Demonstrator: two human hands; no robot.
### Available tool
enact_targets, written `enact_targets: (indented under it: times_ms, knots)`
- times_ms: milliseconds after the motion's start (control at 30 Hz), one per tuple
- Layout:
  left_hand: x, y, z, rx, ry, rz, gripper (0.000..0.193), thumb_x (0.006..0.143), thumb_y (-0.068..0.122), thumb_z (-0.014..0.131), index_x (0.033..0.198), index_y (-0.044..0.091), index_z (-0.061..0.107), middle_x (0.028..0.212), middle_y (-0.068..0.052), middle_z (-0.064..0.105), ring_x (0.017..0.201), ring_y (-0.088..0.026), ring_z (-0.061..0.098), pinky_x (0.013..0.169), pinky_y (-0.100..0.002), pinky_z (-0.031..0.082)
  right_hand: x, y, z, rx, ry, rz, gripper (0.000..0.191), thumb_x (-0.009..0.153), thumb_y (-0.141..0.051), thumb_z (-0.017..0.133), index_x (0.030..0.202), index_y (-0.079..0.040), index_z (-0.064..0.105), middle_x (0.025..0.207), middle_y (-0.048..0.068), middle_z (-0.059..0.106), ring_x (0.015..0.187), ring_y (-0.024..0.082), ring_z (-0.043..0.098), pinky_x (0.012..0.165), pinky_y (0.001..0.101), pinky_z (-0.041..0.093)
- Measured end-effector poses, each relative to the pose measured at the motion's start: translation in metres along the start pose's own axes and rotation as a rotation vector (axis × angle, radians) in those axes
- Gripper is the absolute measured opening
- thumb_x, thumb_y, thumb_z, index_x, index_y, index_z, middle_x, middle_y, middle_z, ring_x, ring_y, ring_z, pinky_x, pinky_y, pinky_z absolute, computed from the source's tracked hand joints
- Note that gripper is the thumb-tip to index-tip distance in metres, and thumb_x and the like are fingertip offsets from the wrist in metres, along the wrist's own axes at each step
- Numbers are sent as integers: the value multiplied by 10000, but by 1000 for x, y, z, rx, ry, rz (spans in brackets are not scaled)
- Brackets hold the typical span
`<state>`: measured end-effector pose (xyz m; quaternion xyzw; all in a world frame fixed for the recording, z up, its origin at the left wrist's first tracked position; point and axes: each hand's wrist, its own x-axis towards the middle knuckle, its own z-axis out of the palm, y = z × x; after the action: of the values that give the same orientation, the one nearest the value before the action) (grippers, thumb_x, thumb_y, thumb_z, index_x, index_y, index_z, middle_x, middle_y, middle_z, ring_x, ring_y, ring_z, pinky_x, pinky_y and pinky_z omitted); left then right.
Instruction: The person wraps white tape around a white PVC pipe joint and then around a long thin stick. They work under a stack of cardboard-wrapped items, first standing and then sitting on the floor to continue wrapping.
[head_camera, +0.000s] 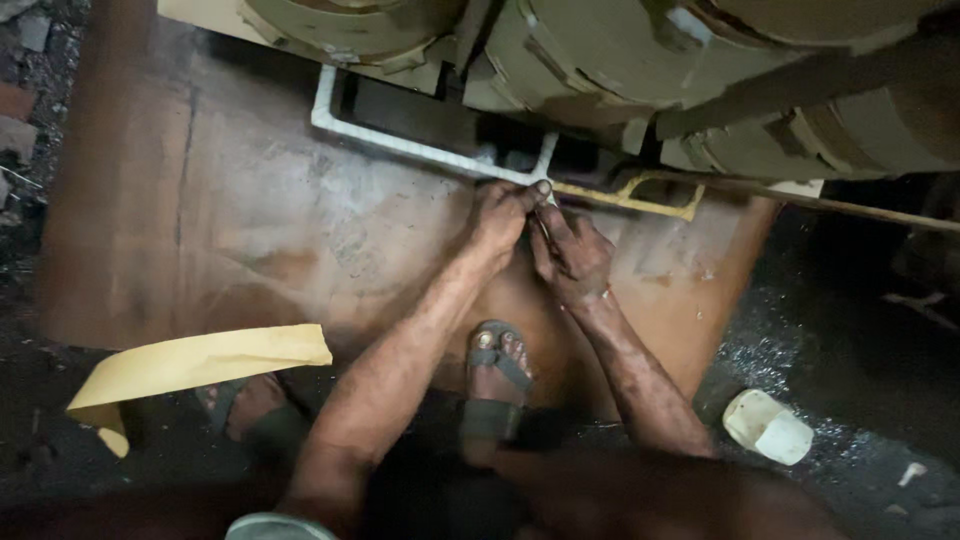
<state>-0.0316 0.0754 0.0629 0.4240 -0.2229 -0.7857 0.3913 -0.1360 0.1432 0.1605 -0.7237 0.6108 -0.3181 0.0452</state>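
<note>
My left hand (503, 213) and my right hand (572, 255) are close together at the far edge of a worn brown board (250, 230). The left thumb presses on the corner of a white frame piece (400, 143) where it meets a yellow frame piece (640, 203). The right hand pinches a thin dark tool or strip (541, 226) just below that joint; what it is I cannot tell. My sandalled foot (497, 365) rests on the board below the hands.
Large rolls of tan strip material (600, 60) lie behind the frame. A loose yellow paper strip (190, 365) lies at the lower left. A white plastic container (768, 427) sits on dark ground at the right. A thin rod (860, 210) runs along the right.
</note>
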Motion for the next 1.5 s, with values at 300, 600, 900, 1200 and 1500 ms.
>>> enact_targets:
  times_ms: [300, 600, 900, 1200, 1500]
  knots:
    - [8, -4, -21, 125, -44, 131, 105, 897, 125, 782, 931, 28, 759, 855, -3, 740, 774, -100, 649, 717, -280, 540, -13, -5, 14, 291, 177, 86, 406, 888, -39, 727, 1286, -93, 666, 1182, 208, 640, 998, 340, 699, 828, 405, 596]
    - [-14, 19, -13, 587, 127, -85, 280, 985, 283, 741, 941, 7, 765, 820, -54, 726, 724, -134, 641, 652, -301, 533, -22, 12, 36, 337, 264, 195, 262, 859, 39, 738, 1102, -57, 762, 1227, 189, 588, 1045, 317, 703, 878, 402, 608]
    - [-7, -23, -13, -187, -236, -15, 300, 1137, 98, 642, 1410, -25, 657, 1226, -62, 662, 990, -148, 534, 842, -330, 415, -27, 52, 60, 412, 387, 164, 238, 792, 68, 683, 1007, -24, 727, 1260, 255, 645, 1137, 400, 670, 961, 453, 551]
    - [13, -22, -30, -350, -331, -133, 495, 1031, 4, 699, 1501, -85, 571, 1187, -123, 598, 1088, -244, 494, 946, -411, 366, -4, 6, -26, 210, 249, 298, 163, 963, -86, 663, 1106, -24, 709, 1092, 167, 739, 1026, 286, 740, 895, 378, 603]
    - [31, -22, 26, -880, -484, -20, 703, 713, 109, 661, 1402, 18, 557, 1359, -152, 640, 1324, -339, 553, 1241, -479, 362, 77, 56, 4, -103, 65, 358, 362, 899, -235, 830, 1135, 9, 704, 1052, 220, 727, 958, 418, 685, 817, 486, 565]
